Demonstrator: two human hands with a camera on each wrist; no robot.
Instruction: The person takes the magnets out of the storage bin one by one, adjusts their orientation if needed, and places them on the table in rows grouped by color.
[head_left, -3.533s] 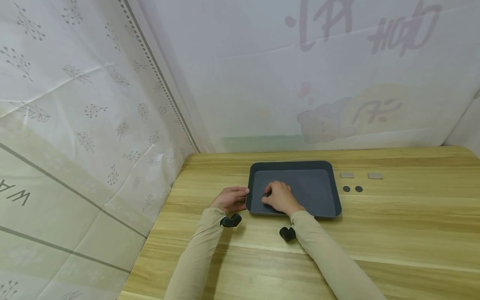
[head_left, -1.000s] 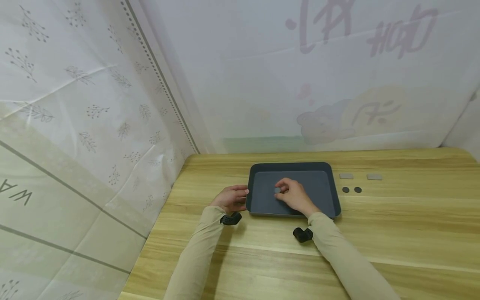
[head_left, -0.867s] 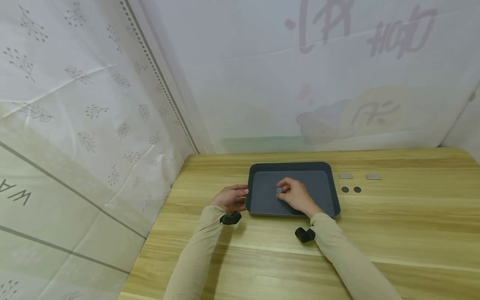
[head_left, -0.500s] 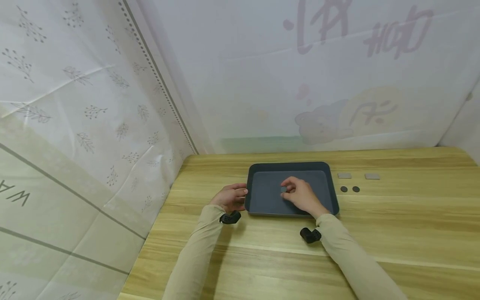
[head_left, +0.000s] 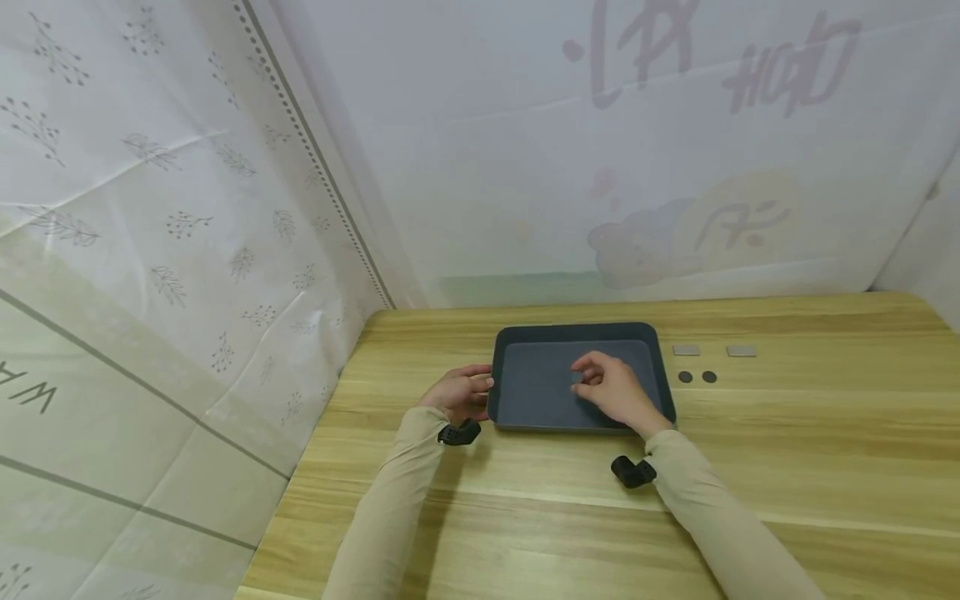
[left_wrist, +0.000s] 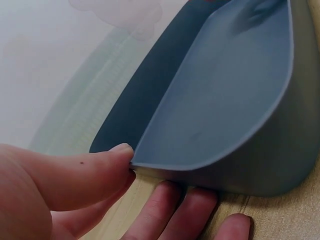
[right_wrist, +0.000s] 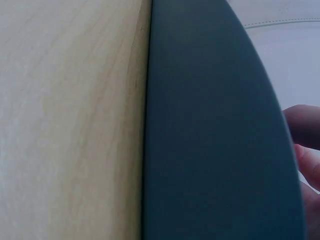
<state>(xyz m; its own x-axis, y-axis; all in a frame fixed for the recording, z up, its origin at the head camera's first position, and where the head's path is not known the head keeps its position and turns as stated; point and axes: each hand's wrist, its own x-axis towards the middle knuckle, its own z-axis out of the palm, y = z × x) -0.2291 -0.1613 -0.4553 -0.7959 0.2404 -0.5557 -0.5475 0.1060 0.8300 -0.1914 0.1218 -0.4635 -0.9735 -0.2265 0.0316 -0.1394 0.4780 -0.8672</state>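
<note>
A dark grey rectangular tray rests on the wooden table. At its left side my left hand grips the rim; in the left wrist view the thumb is on top at a corner, with the other fingers along the outer wall. My right hand is over the tray's right half, pinching a small round grey disc between thumb and fingertips. In the right wrist view the tray's outer wall hides most of that hand; only some fingers show beyond the rim.
Right of the tray lie two dark round discs side by side. Behind them are two flat grey rectangular pieces. The wooden table meets a printed cloth wall at the back, with another cloth on the left.
My right hand has moved from the tray's left part towards its right half, carrying the pinched disc. My left hand stays at the tray's left rim. The head view has shifted slightly.
</note>
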